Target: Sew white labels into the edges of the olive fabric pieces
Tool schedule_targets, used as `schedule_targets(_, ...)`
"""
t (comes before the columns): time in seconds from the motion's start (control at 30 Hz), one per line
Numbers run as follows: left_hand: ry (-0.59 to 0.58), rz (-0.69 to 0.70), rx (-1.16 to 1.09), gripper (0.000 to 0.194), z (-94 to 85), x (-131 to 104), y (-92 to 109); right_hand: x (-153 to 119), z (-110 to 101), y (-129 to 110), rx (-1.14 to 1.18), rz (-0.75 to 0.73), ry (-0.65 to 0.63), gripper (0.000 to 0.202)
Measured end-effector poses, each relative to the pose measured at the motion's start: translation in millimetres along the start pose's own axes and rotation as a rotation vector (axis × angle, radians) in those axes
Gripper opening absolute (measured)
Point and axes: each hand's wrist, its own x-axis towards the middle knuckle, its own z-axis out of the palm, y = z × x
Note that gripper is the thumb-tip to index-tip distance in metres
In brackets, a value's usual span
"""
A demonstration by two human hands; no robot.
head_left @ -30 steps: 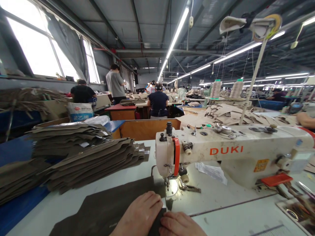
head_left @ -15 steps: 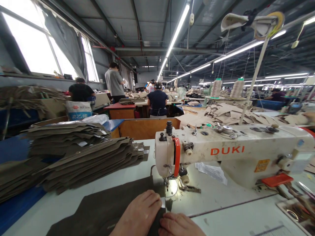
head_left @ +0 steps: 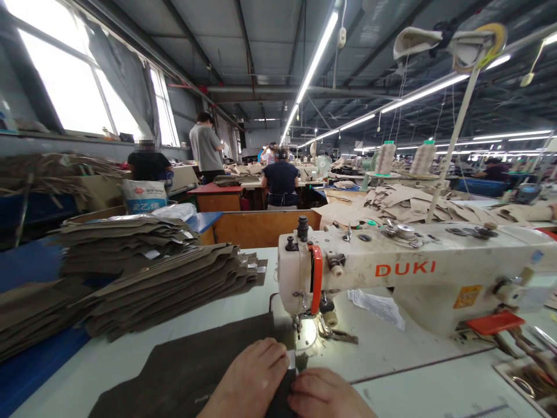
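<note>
A dark olive-brown fabric piece (head_left: 174, 366) lies on the sewing table, its right edge under the needle area of the sewing machine (head_left: 404, 261). My left hand (head_left: 255, 374) rests on the fabric with curled fingers closed together, thumb and fingertips by a small white label (head_left: 291, 359) at the edge. Just to its right, my right hand (head_left: 324, 392) grips the fabric's edge, fingers bent and pressed together. The fingertips of both hands are partly hidden. Both hands are in front of the lit needle plate (head_left: 307, 333).
Stacks of dark fabric pieces (head_left: 174, 284) stand on the left. White labels (head_left: 376, 307) lie under the machine arm. A tray of small tools (head_left: 517, 380) sits at the lower right. Beige cut pieces (head_left: 404, 200) are piled behind the machine. Several people work further back.
The camera view has turned slightly left, so everything appears a little further right. Both hands keep nearly the same place on the fabric by the label.
</note>
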Motion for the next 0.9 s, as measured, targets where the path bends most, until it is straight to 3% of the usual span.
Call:
schedule_targets(0.1,-0.005,0.004,0.026,0.025,-3.1,-1,3,24,-28,2,0.045,0.239,-0.345,0.009)
schedule_targets(0.17,-0.018,0.017,0.054,0.031,-7.0,-3,4,37,-40,4,-0.003,0.306,-0.423,0.009)
schedule_targets(0.3,-0.029,0.096,0.133,0.045,-14.5,-11,1,45,-41,6,-0.121,0.225,-0.401,0.008)
schedule_targets(0.43,0.026,0.157,0.115,0.047,-19.1,-21,-5,40,-36,8,-0.105,0.232,-0.359,0.011)
schedule_targets(0.63,-0.086,0.057,0.174,0.042,-25.1,-11,0,42,-37,12,-0.091,0.291,-0.369,0.012)
schedule_targets(0.9,-0.009,0.035,0.149,0.042,-11.8,-2,-7,41,-36,16,-0.064,0.405,-0.374,0.018)
